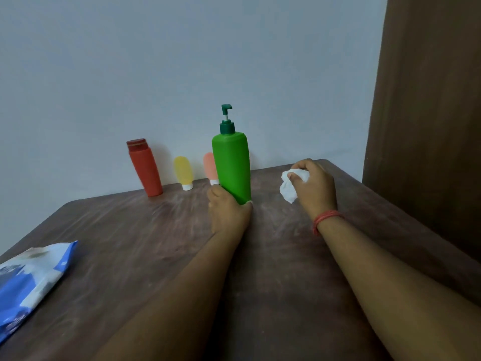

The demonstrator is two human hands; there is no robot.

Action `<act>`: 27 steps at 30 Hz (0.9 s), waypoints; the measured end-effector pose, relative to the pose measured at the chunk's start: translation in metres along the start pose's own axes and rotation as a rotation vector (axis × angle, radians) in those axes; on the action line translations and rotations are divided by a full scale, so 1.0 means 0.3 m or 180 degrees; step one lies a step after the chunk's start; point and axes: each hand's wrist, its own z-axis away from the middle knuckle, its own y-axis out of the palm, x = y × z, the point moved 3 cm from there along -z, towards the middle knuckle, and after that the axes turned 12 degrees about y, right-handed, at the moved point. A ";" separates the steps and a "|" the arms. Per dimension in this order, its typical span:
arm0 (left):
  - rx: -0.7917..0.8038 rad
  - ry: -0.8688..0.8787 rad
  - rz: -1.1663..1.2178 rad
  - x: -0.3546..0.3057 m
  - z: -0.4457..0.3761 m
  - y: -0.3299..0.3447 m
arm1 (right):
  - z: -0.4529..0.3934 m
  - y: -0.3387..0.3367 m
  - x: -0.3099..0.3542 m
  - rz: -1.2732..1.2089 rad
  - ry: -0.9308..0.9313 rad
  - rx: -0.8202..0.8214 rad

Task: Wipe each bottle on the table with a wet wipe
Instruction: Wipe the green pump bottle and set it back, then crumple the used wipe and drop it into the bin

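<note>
Left hand (229,212) grips the base of the upright green pump bottle (231,168) while, well to its right, the right hand (313,188) clutches the crumpled wet wipe (289,187), seemingly poised to wipe it next.

Dim flat light, soft shadows, no glare, wide-angle bending at edges, slight blur

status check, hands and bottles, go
Left hand grips green pump bottle at base, upright. Right hand holds wet wipe, clear of bottle. Nothing blocking.
</note>
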 end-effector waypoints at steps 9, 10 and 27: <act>0.0081 0.0203 -0.0053 -0.108 -0.183 0.263 | -0.164 -0.019 -0.111 -0.0020 -0.0069 -0.0288; 0.0081 0.0207 -0.0063 -0.117 -0.202 0.289 | -0.176 -0.020 -0.117 -0.0019 -0.0088 -0.0303; -0.0266 -0.0283 0.0069 -0.170 -0.424 0.612 | -0.260 -0.037 -0.190 -0.0281 0.0203 -0.0630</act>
